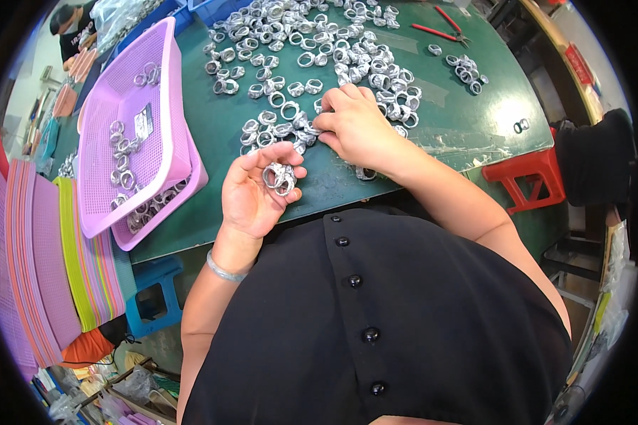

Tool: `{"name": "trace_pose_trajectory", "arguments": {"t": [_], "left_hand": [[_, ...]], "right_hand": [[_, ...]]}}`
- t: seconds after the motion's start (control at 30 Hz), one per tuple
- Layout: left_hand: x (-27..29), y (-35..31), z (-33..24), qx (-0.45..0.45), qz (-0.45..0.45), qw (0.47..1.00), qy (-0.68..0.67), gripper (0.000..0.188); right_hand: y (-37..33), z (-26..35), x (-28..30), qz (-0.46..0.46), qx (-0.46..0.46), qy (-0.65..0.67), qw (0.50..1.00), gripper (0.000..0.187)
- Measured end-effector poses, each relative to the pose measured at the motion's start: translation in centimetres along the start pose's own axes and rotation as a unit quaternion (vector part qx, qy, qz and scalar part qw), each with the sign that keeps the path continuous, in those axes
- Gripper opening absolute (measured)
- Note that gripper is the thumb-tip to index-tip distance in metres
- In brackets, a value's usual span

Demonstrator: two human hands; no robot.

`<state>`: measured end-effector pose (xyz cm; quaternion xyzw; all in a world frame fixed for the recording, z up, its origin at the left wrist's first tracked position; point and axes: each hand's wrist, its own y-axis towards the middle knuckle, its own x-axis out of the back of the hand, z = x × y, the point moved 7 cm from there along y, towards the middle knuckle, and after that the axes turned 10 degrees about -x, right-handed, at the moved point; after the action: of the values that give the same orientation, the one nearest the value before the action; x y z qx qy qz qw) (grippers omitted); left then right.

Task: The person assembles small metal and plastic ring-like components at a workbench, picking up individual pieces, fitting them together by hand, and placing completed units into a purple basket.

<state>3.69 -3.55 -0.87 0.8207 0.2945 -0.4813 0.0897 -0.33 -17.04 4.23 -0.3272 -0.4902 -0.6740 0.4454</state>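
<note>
Silver-coloured metal rings (279, 179) lie in my left hand (252, 195), palm up with the fingers curled around them, just over the table's near edge. My right hand (354, 124) reaches over the green table (220, 195), its thumb and forefinger pinched at the right side of a small group of rings (266, 134). Whether a ring sits between those fingertips is hidden. A larger heap of similar rings (361, 60) spreads beyond and to the right of my right hand. One ring (365, 173) lies beneath my right wrist near the edge.
At the left, stacked purple baskets (170, 92) hold some rings. Red-handled pliers (441, 30) and a few rings (466, 74) lie at the far right. More baskets (39, 241) are stacked at lower left. Red (528, 177) and blue stools (152, 294) flank the table. Another person (74, 32) is at far left.
</note>
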Motion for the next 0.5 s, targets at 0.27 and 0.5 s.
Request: {"name": "trace_pose_trajectory", "arguments": {"t": [0.27, 0.5], "left_hand": [[-0.7, -0.2, -0.3, -0.032, -0.070, 0.973, 0.218, 0.026], [-1.8, 0.4, 0.1, -0.028, -0.062, 0.966, 0.248, 0.019]], "right_hand": [[-0.2, 0.9, 1.7, 0.001, 0.009, 0.183, 0.983, 0.018], [-0.8, 3.1, 4.1, -0.036, 0.053, 0.277, 0.959, 0.038]]}}
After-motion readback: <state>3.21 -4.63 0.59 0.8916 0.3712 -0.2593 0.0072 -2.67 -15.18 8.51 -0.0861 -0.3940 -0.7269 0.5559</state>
